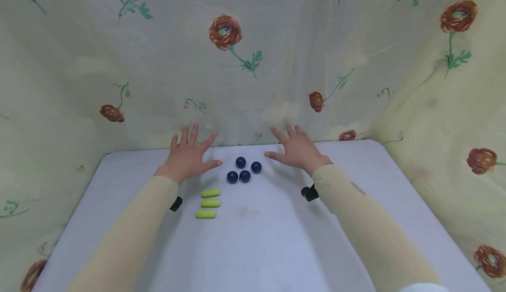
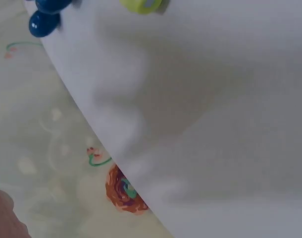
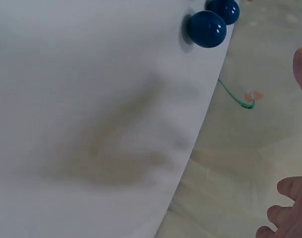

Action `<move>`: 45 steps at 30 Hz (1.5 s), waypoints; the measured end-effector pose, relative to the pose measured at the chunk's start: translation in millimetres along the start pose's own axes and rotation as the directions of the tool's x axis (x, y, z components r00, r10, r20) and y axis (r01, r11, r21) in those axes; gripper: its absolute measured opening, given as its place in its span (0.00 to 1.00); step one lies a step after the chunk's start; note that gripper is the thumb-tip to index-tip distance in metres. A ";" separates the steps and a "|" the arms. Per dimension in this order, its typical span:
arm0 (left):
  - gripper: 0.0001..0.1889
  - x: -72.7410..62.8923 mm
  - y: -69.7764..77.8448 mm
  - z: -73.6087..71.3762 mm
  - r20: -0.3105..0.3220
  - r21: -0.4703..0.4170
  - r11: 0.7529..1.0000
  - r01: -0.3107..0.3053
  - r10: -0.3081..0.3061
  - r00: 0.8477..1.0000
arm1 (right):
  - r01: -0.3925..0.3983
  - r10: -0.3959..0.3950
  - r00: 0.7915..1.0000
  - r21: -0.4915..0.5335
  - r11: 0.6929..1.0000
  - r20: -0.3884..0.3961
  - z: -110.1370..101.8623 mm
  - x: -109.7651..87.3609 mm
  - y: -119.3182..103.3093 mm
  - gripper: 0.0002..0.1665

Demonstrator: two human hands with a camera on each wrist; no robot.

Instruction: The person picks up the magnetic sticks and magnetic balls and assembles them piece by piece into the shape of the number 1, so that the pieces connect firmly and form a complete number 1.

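Note:
Several glossy dark blue balls point(image 1: 244, 176) sit in a loose cluster near the table's far edge, between the two hands. Nearer the person, three short yellow-green sticks point(image 1: 210, 203) lie in a column, roughly parallel. My left hand point(image 1: 187, 159) is spread above the table to the left of the balls, its thumb pointing toward them and nothing held. To their right, my right hand point(image 1: 297, 149) is also spread with fingers apart and holds nothing. Both cast shadows on the tabletop. In the right wrist view, two blue balls point(image 3: 207, 29) show near the edge.
The white table point(image 1: 253, 252) has rounded far corners. Directly behind it and at both sides hangs a pale curtain point(image 1: 166, 63) printed with red-brown flowers. A black wrist camera point(image 1: 310, 193) sticks out below the right sleeve, and another point(image 1: 176, 203) below the left.

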State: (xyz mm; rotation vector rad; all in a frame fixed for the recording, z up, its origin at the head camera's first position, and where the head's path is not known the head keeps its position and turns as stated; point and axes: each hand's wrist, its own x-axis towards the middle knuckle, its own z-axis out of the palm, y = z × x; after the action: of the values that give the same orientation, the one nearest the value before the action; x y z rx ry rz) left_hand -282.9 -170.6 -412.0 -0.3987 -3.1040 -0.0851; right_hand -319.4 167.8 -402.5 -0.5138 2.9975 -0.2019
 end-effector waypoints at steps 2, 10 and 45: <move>0.48 -4.9 -0.7 4.4 -0.015 -0.003 1.000 -0.006 0.006 1.000 | 0.005 -0.005 1.000 0.001 1.000 -0.008 3.3 -2.8 -1.9 0.56; 0.43 -28.7 1.0 14.0 -0.046 -0.082 0.996 -0.029 0.025 0.999 | 0.027 -0.025 0.999 0.054 0.998 -0.023 23.9 -11.4 -8.1 0.48; 0.26 -121.6 -2.2 61.1 -0.104 -0.546 0.838 0.026 -0.098 0.990 | 0.141 -0.098 0.984 0.321 0.937 -0.146 95.0 -15.5 -17.3 0.36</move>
State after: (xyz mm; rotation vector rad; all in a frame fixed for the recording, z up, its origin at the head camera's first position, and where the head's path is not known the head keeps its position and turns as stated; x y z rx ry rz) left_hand -166.1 -200.0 -475.2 -0.2755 -2.9080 -0.9702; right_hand -288.3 146.0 -492.6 -0.6667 2.9594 -0.7600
